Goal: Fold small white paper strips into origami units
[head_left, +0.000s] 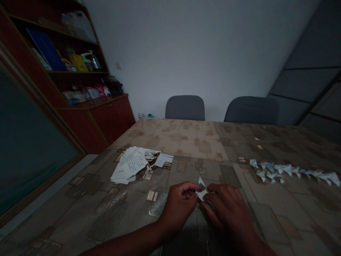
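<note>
A small folded piece of paper (201, 194), white with a grey patch and a pointed top, is held between my two hands just above the table. My left hand (182, 200) pinches its left side between thumb and curled fingers. From the right, the fingertips of my right hand (226, 206) close on its other edge; the thumb is partly hidden. To the left lies a loose pile of printed paper sheets (130, 165). Several folded pointed paper pieces (289, 170) sit in two rough rows at the right.
The table (191, 142) has a patterned brown cover. Two grey chairs (185, 107) stand at its far side, before a white wall. On the left, a red-brown cabinet (106, 119) holds a kettle (95, 61), a blue folder (46, 49) and other items.
</note>
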Demonstrator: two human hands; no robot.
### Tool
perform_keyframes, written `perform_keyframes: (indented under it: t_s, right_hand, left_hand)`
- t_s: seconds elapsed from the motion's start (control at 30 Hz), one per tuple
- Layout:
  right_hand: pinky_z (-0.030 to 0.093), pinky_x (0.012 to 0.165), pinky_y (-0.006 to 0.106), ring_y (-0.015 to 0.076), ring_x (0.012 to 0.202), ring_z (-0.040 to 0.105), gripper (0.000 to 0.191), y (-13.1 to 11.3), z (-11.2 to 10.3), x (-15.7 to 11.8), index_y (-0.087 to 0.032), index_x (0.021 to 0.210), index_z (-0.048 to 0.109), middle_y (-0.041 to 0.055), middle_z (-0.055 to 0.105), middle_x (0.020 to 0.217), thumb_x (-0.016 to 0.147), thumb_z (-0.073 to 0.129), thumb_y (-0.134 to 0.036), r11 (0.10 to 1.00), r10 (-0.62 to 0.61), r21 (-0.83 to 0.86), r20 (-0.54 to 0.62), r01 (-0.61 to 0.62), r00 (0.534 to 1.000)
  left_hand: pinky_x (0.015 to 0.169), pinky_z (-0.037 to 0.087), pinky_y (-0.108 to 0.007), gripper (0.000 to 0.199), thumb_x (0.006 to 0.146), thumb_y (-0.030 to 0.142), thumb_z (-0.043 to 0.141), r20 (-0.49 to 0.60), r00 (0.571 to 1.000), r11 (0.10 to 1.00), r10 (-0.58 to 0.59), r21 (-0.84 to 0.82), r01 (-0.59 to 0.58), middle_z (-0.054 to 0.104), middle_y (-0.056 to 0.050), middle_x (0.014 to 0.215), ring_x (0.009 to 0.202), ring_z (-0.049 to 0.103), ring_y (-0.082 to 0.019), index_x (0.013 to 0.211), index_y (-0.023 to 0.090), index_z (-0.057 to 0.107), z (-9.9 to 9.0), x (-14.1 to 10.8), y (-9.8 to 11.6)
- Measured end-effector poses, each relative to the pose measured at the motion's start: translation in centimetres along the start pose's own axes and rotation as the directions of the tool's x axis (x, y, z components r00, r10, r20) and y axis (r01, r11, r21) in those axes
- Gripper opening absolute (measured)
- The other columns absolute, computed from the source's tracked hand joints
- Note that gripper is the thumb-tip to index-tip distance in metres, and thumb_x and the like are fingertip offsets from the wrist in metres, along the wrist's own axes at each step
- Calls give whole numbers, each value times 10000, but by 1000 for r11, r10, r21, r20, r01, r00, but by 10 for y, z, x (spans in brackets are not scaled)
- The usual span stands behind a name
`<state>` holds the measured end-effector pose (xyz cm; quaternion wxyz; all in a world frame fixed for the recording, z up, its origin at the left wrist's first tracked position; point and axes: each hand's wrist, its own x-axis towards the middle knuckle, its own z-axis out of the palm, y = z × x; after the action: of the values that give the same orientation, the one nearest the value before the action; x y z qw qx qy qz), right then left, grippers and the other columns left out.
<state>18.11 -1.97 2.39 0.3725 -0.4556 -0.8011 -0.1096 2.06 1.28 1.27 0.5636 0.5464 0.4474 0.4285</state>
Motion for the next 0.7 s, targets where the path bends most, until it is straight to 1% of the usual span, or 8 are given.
perform_keyframes:
  t_s: [0.13, 0.27, 0.43, 0.5, 0.57, 0.7]
  right_hand:
    - [369, 748, 337, 198, 767, 563, 201, 0, -1, 2, -198, 814, 640, 38, 689, 848, 946, 488, -188, 998, -55, -15, 11, 55, 998]
    - [372, 726, 325, 187, 740, 559, 194, -1, -2, 3, -190, 808, 631, 29, 686, 799, 917, 485, -124, 998, -69, -9, 9, 69, 998]
    - [371, 694, 320, 189, 710, 541, 198, -2, 2, 2, -182, 792, 610, 39, 668, 761, 902, 462, -108, 997, -63, -37, 24, 64, 998]
    - [367, 693, 325, 194, 702, 534, 203, -2, 3, 1, -180, 775, 595, 42, 657, 744, 901, 452, -110, 996, -68, -60, 29, 70, 997]
    - [362, 699, 332, 198, 697, 530, 206, -2, 4, 1, -179, 767, 582, 42, 649, 730, 906, 446, -112, 994, -78, -79, 24, 79, 997]
    - [353, 694, 333, 195, 670, 521, 201, -2, 2, 2, -185, 774, 568, 34, 640, 704, 922, 449, -123, 991, -101, -92, 8, 101, 995]
  left_hand:
    - [687, 472, -244, 218, 717, 116, 583, 2, 1000, 999, 1, 50, -1, 735, -65, 832, 750, 650, -173, 879, 122, 730, 0, -1, -2]
    - [667, 467, -235, 234, 708, 86, 561, 6, 1000, 993, 19, 119, -20, 730, -60, 804, 729, 641, -167, 862, 121, 733, 1, -2, 0]
    - [704, 478, -237, 282, 693, 42, 530, 47, 995, 975, 84, 202, -92, 734, -54, 804, 751, 652, -173, 857, 132, 741, 3, -4, 6]
    - [699, 480, -238, 268, 677, 44, 544, 53, 993, 966, 103, 233, -113, 734, -52, 792, 736, 649, -175, 837, 133, 740, 4, -5, 7]
    - [687, 482, -239, 227, 686, 69, 564, 52, 993, 965, 105, 238, -115, 734, -56, 786, 721, 645, -177, 821, 129, 736, 5, -5, 8]
    - [668, 474, -229, 199, 701, 80, 550, 54, 995, 980, 82, 179, -91, 723, -53, 759, 709, 640, -168, 786, 125, 725, 5, -5, 8]
